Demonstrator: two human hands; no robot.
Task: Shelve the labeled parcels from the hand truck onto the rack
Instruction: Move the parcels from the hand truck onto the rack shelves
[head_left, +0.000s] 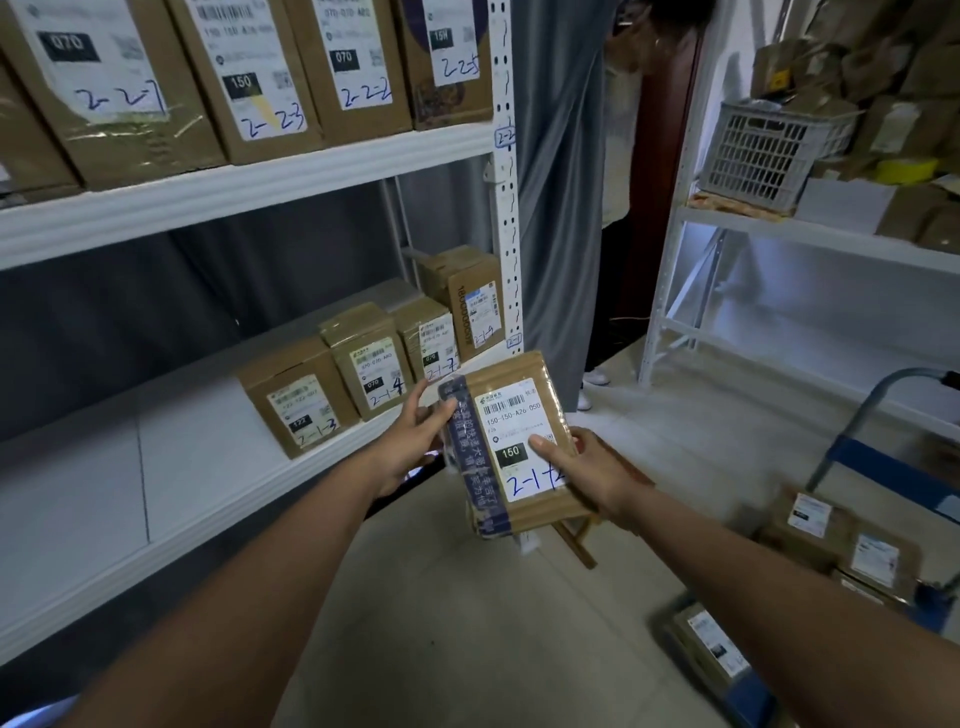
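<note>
Both hands, left hand (415, 441) and right hand (587, 478), fingers curled around the brown parcel (519, 441); its white label reads "150-150-A26", beside dark printed tape.

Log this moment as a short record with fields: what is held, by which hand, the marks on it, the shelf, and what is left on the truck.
held item: brown parcel, tilted, above the floor in front of the rack
left hand: holds the parcel's taped left edge
right hand: grips the right side, thumb on the label
handwritten mark: starts 2-1, last digit partly covered by the thumb
printed number: 150
lower shelf: row of parcels marked 2-1-3, 2-1-4 and further ones, bare space to their left
hand truck: several labeled parcels on it
</note>
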